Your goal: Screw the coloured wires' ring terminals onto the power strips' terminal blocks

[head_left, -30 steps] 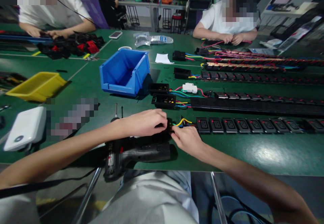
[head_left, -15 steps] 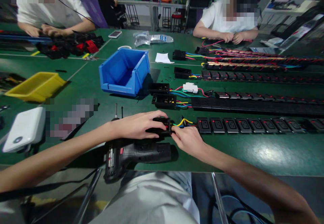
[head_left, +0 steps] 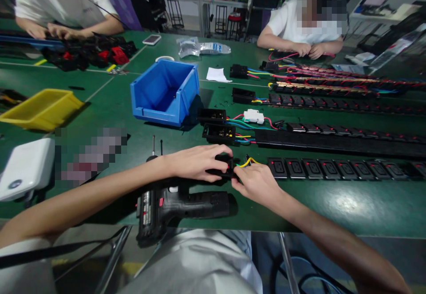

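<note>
My left hand (head_left: 206, 163) is wrapped over a small black housing (head_left: 219, 170) at the near end of the closest socket strip (head_left: 329, 169). My right hand (head_left: 254, 179) pinches at the right end of that housing, where wires enter; the fingertips partly hide what they hold. A yellow wire (head_left: 254, 159) arches just above my right hand toward the strip. Below my left hand a black cordless power tool (head_left: 186, 205) lies on the green table.
Behind my hands lie more strips with open black end boxes (head_left: 218, 133) and a white connector (head_left: 253, 116). A blue bin (head_left: 159, 94), yellow tray (head_left: 43, 107) and white device (head_left: 28, 167) stand left. Two people work across the table (head_left: 109, 94).
The housing and both my hands appear slightly farther right, with the strip also shifted right in view. The camera view has moved a little. My grip looks much the same.
</note>
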`<state>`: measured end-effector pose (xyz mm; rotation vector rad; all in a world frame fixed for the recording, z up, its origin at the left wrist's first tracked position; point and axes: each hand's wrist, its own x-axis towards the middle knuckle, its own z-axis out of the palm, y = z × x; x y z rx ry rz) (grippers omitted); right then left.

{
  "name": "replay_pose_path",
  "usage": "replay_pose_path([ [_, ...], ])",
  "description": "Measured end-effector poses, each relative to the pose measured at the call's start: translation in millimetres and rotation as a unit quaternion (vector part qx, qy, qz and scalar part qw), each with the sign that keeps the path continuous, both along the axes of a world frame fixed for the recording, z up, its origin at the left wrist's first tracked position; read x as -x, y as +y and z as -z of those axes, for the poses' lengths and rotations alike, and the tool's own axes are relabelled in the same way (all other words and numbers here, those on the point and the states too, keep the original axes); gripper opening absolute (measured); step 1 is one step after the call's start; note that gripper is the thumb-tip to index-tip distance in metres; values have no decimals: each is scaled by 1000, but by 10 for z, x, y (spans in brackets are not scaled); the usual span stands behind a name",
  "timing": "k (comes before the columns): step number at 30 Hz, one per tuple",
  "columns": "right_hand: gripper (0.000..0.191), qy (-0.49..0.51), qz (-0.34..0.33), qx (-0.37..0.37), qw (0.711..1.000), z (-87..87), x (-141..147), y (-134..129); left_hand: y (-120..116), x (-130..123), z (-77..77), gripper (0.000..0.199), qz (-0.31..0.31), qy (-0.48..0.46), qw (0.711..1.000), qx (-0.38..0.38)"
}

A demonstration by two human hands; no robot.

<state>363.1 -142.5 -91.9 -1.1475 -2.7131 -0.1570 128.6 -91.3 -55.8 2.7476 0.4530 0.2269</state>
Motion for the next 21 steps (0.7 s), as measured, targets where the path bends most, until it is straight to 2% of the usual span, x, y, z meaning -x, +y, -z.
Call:
replay_pose_path([
  [6,16,10,-50,-17,999,-27,-41,37,55,9,13,20,1,-11,999,36],
  [13,22,79,-93,-26,992,67,-28,107,117,49,94,22,7,-38,997,67],
  [21,27,80,-66,21,994,96,6,91,125,67,118,25,-5,-46,997,58],
])
